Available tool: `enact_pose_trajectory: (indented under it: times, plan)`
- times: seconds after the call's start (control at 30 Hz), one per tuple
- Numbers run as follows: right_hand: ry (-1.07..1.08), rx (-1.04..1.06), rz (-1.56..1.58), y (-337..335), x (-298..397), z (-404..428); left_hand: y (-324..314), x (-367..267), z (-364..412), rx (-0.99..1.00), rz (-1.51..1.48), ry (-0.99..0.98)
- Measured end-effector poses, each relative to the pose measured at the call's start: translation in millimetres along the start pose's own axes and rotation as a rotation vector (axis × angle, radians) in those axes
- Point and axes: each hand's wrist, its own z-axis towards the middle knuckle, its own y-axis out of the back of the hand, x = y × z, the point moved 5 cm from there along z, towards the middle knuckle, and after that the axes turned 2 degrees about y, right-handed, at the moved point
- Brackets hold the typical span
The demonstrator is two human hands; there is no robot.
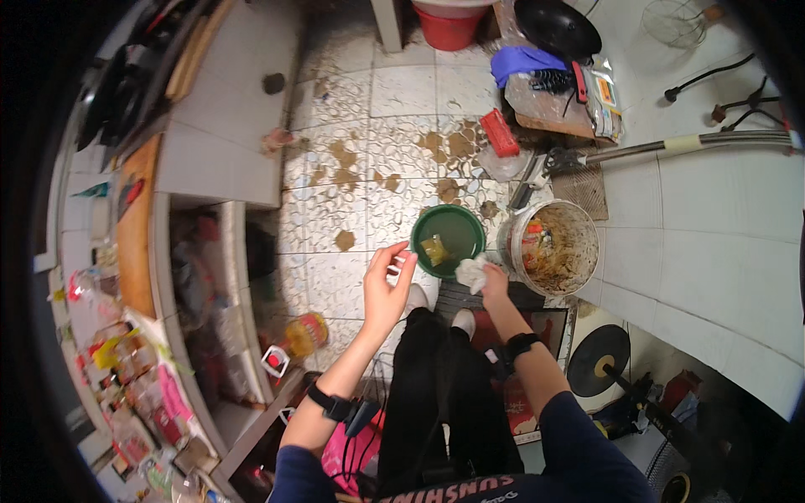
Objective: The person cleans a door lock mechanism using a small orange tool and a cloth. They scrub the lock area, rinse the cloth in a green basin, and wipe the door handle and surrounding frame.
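My left hand (pixel 388 283) is held in the air just left of a green plastic basin (pixel 478 234), its fingers apart and slightly curled, holding nothing. In my right hand (pixel 495 281) is a crumpled white cloth or tissue (pixel 471 273), at the basin's lower right rim. Cloudy water fills part of the basin, and a yellowish packet or sponge (pixel 434 249) lies in it. Beside my right hand stands a dirty white bucket (pixel 596 251) with food scraps and other waste inside.
Brown wet patches mark the tiled floor (pixel 402 214). A mop (pixel 629 149) leans at the right, near a red object (pixel 500 133) and a plastic bag. A bottle of yellow oil (pixel 306 334) stands left of my feet. A red bucket (pixel 449 28) is at the top.
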Motion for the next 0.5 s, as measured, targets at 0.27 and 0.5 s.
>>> enact_pose_trajectory:
  times: [0.27, 0.5]
  plan:
    - [-0.194, -0.052, -0.386, 14.3, -106.0, 164.8, -61.2, 159.5, 28.0, 0.067, 0.012, 0.117]
    - [-0.237, -0.293, -0.415, 71.8, -191.7, 261.0, -84.8, 231.5, 49.0, 0.077, 0.000, 0.178]
